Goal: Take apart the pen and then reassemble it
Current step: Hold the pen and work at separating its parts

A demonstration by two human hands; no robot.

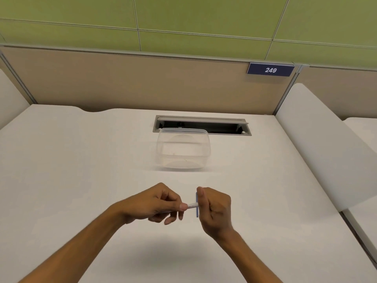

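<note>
Both hands are raised over the white desk (81, 170) near its front middle. My left hand (155, 203) pinches a short white pen barrel (192, 205) that points to the right. My right hand (216, 209) is closed on a thin blue pen part (197, 209) held upright, most of it hidden behind the fingers. The tip of the white barrel meets the blue part between the two hands.
A clear plastic container (183, 150) stands on the desk beyond the hands. Behind it is an open cable slot (202, 125) in the desktop. A beige partition with a blue "249" tag (270, 70) closes the back; a white side panel (326, 144) rises at the right.
</note>
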